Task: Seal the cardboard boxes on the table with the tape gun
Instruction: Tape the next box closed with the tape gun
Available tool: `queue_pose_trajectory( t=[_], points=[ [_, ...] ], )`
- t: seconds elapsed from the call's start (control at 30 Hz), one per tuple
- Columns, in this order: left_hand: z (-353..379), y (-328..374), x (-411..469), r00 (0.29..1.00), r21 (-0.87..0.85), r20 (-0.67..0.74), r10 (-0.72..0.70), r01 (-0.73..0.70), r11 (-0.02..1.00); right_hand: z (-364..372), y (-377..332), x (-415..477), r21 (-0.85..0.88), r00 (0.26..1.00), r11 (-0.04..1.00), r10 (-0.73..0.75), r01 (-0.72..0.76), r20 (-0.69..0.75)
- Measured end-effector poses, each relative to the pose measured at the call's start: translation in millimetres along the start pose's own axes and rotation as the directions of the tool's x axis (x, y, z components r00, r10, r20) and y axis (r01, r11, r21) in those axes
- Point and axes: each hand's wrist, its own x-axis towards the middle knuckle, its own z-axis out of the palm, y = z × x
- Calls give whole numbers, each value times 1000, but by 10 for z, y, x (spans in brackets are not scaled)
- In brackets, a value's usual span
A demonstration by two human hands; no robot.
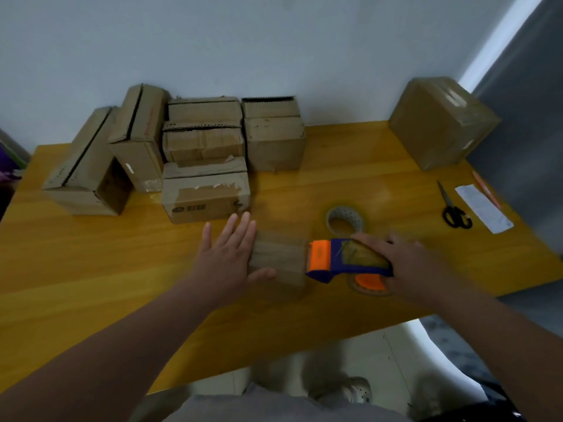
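Blue-and-orange tape gun, brown cardboard boxes, yellow wood-grain table, black scissors

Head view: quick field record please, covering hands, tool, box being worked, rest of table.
left hand: flat, fingers straight, on the small box
right hand: grips the tape gun
tape gun: orange front at the small box's right edge
box pile: back left of the table
large box: back right, taped
tape roll: lying flat behind the tape gun
scissors: right side, beside a paper slip

Makeshift packing room: cardboard boxes, scissors, yellow table, bare wall.
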Motion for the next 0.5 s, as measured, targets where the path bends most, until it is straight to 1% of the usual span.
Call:
queue_pose_trajectory(
  t=[0.07, 0.17, 0.3, 0.4, 0.43, 0.5],
  points=[
    [-23, 82, 2, 1000, 5, 17, 14, -14, 1000, 86, -158, 15, 18, 1000, 1000, -8, 8, -10],
    [-8, 194, 6, 993, 10, 57, 107, -107, 994, 295, -352, 75, 79, 999, 997, 2, 1, -36],
    [28, 181, 22, 987, 42, 31, 157, -158, 987, 422, -400, 80, 128, 999, 992, -2, 9, -53],
    [22, 172, 18, 987, 34, 34, 156, -158, 987, 402, -353, 88, 164, 997, 985, -40, 51, -69],
    [16, 176, 21, 987, 32, 39, 157, -158, 987, 362, -318, 84, 167, 994, 983, -67, 81, -86],
    [3, 176, 22, 986, 27, 49, 157, -158, 987, 266, -201, 51, 227, 986, 964, -116, 141, -123]
  ],
)
